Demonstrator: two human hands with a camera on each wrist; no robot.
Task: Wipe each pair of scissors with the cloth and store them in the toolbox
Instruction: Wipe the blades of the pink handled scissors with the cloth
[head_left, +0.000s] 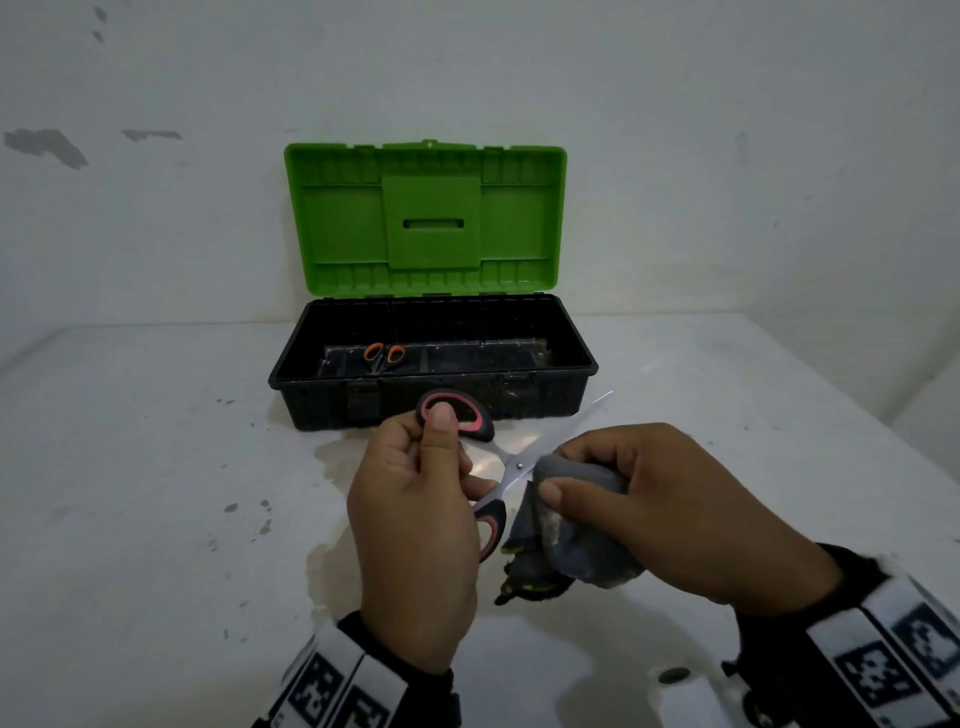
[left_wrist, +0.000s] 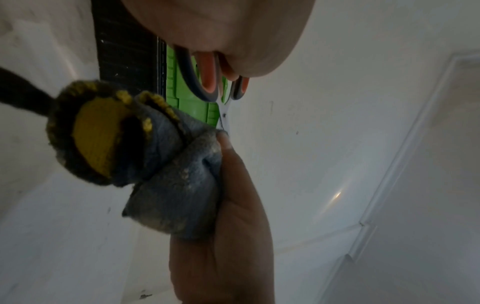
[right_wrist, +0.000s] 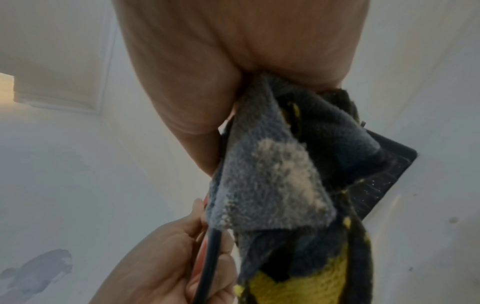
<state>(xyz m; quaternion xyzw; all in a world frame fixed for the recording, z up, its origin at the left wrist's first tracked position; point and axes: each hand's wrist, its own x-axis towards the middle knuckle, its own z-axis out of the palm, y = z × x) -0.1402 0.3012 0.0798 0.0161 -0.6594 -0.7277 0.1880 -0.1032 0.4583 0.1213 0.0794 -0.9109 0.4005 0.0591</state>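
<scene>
The left hand (head_left: 415, 519) holds a pair of red-and-black scissors (head_left: 511, 462) above the table, its fingers curled round the handles and its thumb pressed on the upper loop. The blades stand a little apart and point toward two o'clock. The right hand (head_left: 660, 499) grips a bunched grey cloth (head_left: 571, 525) with yellow and black patches, thumb and fingers clamped on it and pressing it against the blades just past the pivot. The rest of the cloth hangs down toward six o'clock.

At twelve o'clock from the hands stands the toolbox (head_left: 584, 384), black, with its green lid (head_left: 426, 218) upright and open against the wall. Inside, toward its nine o'clock end, lies a small pair of orange-handled scissors (head_left: 383, 355) on the bottom.

The white table (head_left: 156, 467) bears dark specks and stains, with a wet-looking patch beneath the hands. The white wall (head_left: 727, 130) behind has grey patches of flaked paint.
</scene>
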